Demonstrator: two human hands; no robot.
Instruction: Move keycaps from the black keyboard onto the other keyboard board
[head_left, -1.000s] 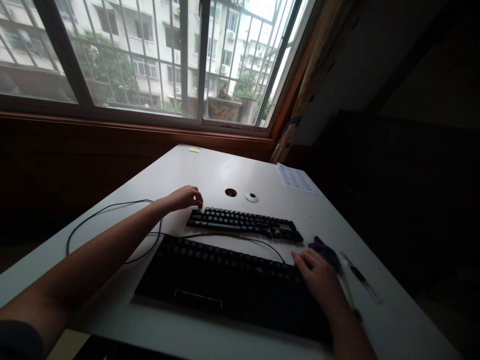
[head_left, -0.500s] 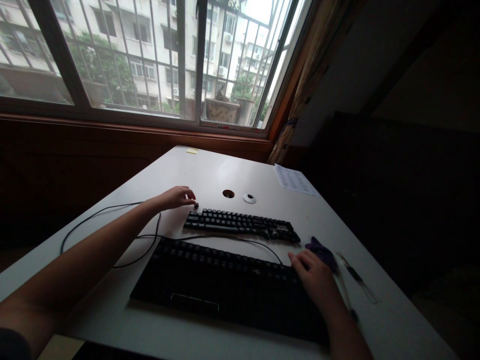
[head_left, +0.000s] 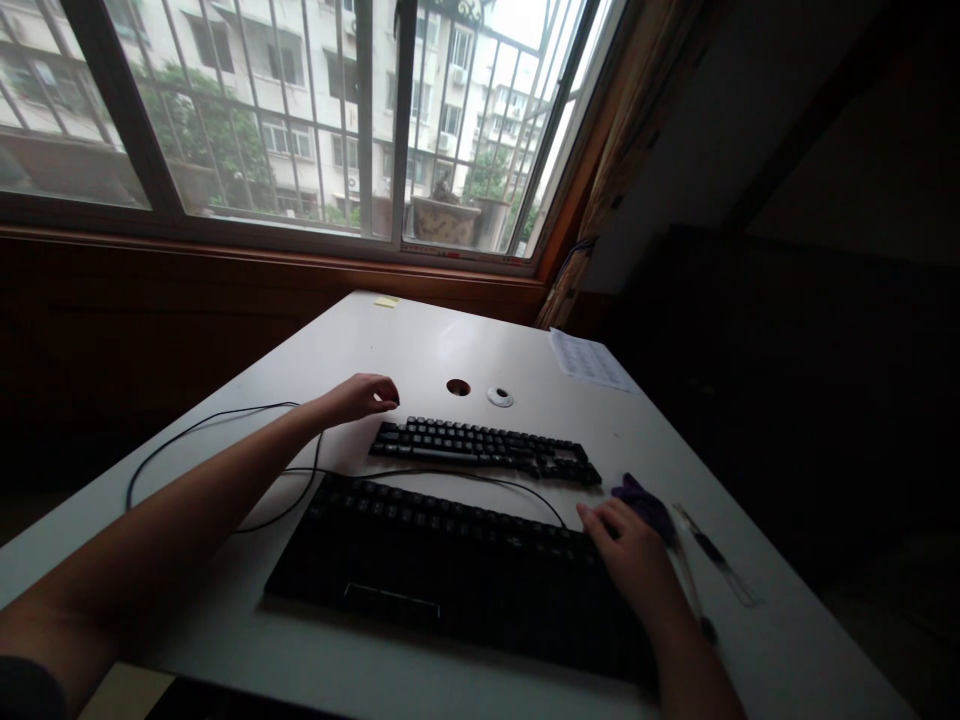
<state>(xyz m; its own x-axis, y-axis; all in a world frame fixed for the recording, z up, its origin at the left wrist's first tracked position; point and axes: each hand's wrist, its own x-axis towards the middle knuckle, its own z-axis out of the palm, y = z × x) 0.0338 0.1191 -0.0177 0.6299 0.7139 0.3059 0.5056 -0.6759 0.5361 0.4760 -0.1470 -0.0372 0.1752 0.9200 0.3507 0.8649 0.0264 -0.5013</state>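
Observation:
My left hand [head_left: 369, 393] is just above the table with thumb and index finger pinched on a small dark keycap [head_left: 397, 403], mostly covered by the fingertips. Right of it lies a block of black keycaps [head_left: 480, 446] in a keyboard's layout, with a pale gap near its right end. Nearer to me is a wide black keyboard [head_left: 450, 590] with a broad front rest. My right hand [head_left: 622, 535] is at its upper right corner, fingers curled and closed on the edge; the fingertips are partly hidden.
A black cable [head_left: 480, 477] runs between the two key blocks and loops left. A purple cloth [head_left: 643, 505] and a wire keycap puller [head_left: 716, 555] lie at right. Farther back are a cable hole [head_left: 458, 387], its white cover [head_left: 500, 397], a paper sheet [head_left: 592, 360] and a yellow note [head_left: 386, 301].
My left fingers have closed over the small keycap, which stood exposed at their tips before, and shifted slightly right. My right hand stays where it was.

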